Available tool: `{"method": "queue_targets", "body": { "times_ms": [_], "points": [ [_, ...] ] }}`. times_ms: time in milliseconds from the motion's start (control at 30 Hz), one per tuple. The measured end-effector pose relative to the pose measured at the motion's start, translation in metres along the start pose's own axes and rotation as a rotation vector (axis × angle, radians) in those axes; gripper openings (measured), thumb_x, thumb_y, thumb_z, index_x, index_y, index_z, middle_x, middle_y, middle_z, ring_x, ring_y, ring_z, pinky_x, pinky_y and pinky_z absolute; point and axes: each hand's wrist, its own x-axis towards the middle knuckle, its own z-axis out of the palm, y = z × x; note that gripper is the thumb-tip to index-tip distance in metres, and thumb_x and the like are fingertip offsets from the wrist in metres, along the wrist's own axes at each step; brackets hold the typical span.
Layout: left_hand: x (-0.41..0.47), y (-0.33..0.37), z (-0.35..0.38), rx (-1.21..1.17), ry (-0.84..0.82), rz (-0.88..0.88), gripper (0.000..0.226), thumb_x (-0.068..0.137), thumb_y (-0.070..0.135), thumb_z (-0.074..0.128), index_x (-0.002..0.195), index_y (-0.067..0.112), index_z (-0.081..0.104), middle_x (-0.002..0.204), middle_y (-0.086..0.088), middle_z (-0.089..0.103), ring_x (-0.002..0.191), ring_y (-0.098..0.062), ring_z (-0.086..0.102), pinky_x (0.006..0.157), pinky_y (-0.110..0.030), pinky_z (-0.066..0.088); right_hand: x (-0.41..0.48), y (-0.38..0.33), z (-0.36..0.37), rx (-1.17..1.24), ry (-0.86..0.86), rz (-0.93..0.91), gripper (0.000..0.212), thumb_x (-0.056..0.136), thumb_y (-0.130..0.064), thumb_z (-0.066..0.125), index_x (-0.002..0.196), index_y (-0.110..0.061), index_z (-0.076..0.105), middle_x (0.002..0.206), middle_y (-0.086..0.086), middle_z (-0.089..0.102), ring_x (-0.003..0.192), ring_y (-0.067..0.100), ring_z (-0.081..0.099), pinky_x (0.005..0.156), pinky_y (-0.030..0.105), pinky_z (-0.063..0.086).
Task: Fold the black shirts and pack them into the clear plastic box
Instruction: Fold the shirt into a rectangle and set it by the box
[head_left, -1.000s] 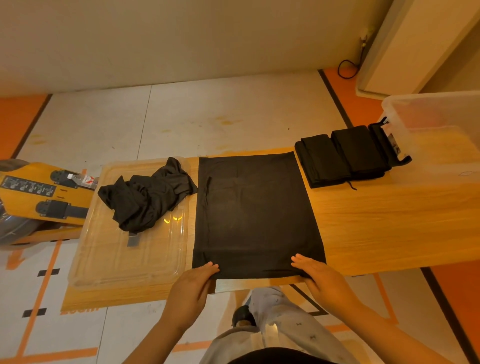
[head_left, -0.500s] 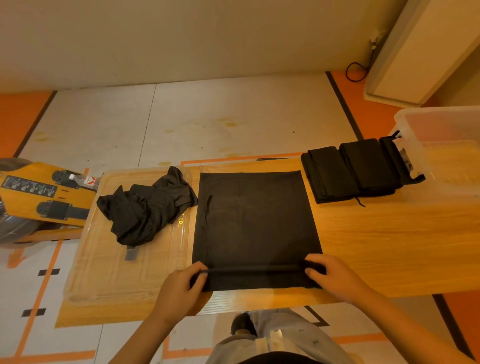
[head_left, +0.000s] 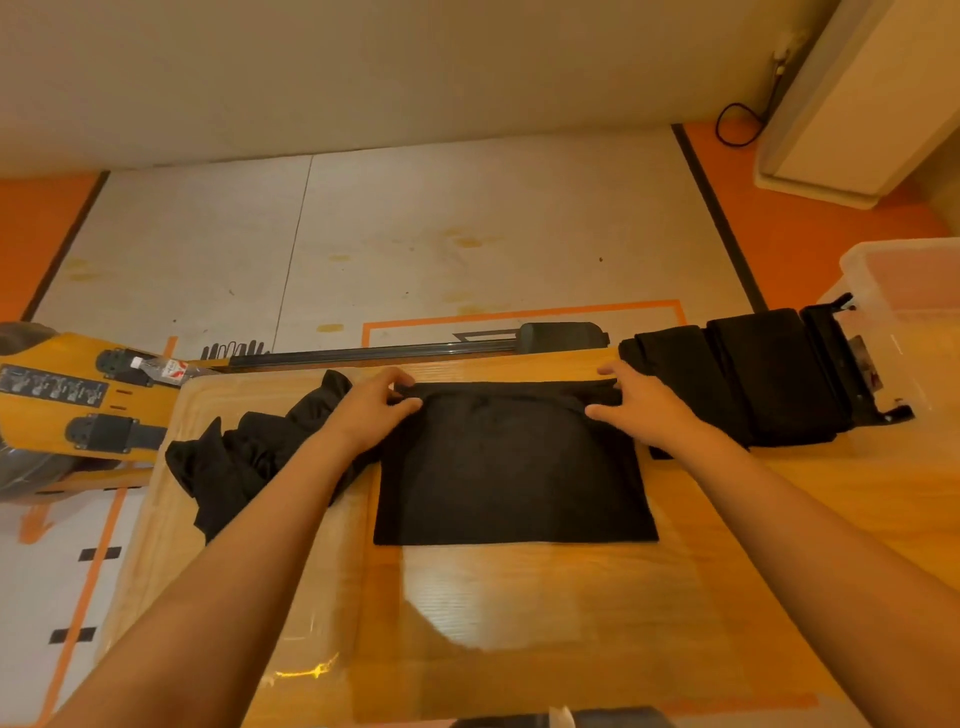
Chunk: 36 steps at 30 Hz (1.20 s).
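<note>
Wooden table carries the black shirt; your left hand and right hand each pinch its far edge. The clear box at right is cut off, contents unclear.

Body: one person, seen from their own head | Arms: left forearm and right forearm, both bare from wrist to the picture's edge | Hands: left hand and right hand, bare | Clothing: dark strip with a small pale patch at the bottom edge, too cropped to identify
</note>
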Motion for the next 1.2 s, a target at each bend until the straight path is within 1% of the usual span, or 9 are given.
{"method": "queue_targets", "body": {
  "times_ms": [67,200,367,567,733,867,933,1000,1200],
  "points": [
    [0.014,-0.006,0.008,0.04,-0.025,-0.063,0.036,0.091,0.024,0.065,0.125,0.016,0.054,0.123,-0.004,0.058,0.115,-0.02,0.055,0.097,-0.031,0.042,0.014,0.003,0.008,-0.137,-0.012,0.018,0.066,0.086,-0.031,0.07,0.142,-0.023,0.036,0.136,0.007,0.052,0.118,0.027,0.054,0.091,0.04,0.051],
    [0.023,-0.012,0.019,0.106,0.08,-0.011,0.024,0.092,0.015,0.062,0.116,0.013,0.06,0.12,-0.006,0.062,0.113,-0.022,0.056,0.094,-0.029,0.041,0.026,0.012,0.02,-0.223,0.113,0.003,0.042,0.094,-0.012,0.053,0.133,-0.023,0.044,0.125,0.006,0.058,0.101,0.026,0.06,0.081,0.04,0.053],
    [0.031,-0.012,0.02,0.19,0.15,0.032,0.015,0.097,0.013,0.052,0.11,0.015,0.059,0.11,-0.005,0.065,0.1,-0.022,0.06,0.084,-0.031,0.047,0.036,0.011,0.02,-0.265,0.192,0.051,0.03,0.1,-0.016,0.043,0.13,-0.019,0.046,0.104,0.008,0.063,0.085,0.025,0.062,0.073,0.04,0.054],
    [0.043,-0.006,0.016,0.403,0.247,0.079,0.021,0.095,0.022,0.057,0.114,0.017,0.052,0.107,-0.007,0.064,0.091,-0.027,0.062,0.072,-0.04,0.051,0.039,0.006,0.025,-0.413,0.296,0.087,0.057,0.091,-0.008,0.057,0.141,-0.01,0.031,0.131,0.015,0.042,0.103,0.029,0.056,0.066,0.034,0.048],
    [0.04,-0.005,0.023,0.562,0.415,0.169,0.019,0.088,0.018,0.067,0.104,0.01,0.059,0.106,-0.01,0.058,0.08,-0.026,0.057,0.056,-0.034,0.044,0.037,0.005,0.025,-0.532,0.481,-0.063,0.037,0.077,0.0,0.069,0.112,-0.004,0.056,0.108,0.017,0.054,0.096,0.031,0.053,0.067,0.034,0.044],
    [0.002,0.028,0.067,0.391,0.583,0.211,0.027,0.092,0.022,0.059,0.116,0.01,0.06,0.118,-0.011,0.059,0.104,-0.029,0.057,0.085,-0.042,0.047,0.021,-0.007,0.054,-0.354,0.459,-0.308,0.031,0.084,-0.013,0.066,0.115,-0.011,0.063,0.13,0.014,0.053,0.12,0.032,0.05,0.094,0.04,0.047],
    [-0.022,0.038,0.112,0.356,0.488,0.174,0.046,0.094,0.028,0.053,0.137,0.01,0.047,0.143,-0.012,0.044,0.135,-0.028,0.039,0.11,-0.046,0.034,0.011,-0.013,0.084,-0.403,0.303,-0.541,0.04,0.088,-0.024,0.06,0.128,-0.018,0.058,0.144,0.009,0.046,0.135,0.03,0.04,0.109,0.043,0.035],
    [-0.037,0.035,0.152,0.36,0.374,0.066,0.056,0.099,0.036,0.038,0.15,0.015,0.027,0.159,-0.009,0.019,0.149,-0.026,0.013,0.118,-0.049,0.016,0.01,-0.011,0.11,-0.547,0.159,-0.708,0.045,0.093,-0.035,0.045,0.137,-0.024,0.05,0.151,0.003,0.04,0.142,0.026,0.032,0.116,0.044,0.022],
    [-0.035,0.01,0.168,0.505,0.283,-0.01,0.063,0.098,0.052,0.025,0.154,0.024,0.02,0.162,-0.003,0.013,0.15,-0.025,0.003,0.117,-0.056,0.005,0.026,0.011,0.109,-0.587,0.167,-0.426,0.055,0.096,-0.049,0.023,0.148,-0.03,0.026,0.157,0.001,0.027,0.146,0.02,0.017,0.115,0.043,0.012]
  ]
}}
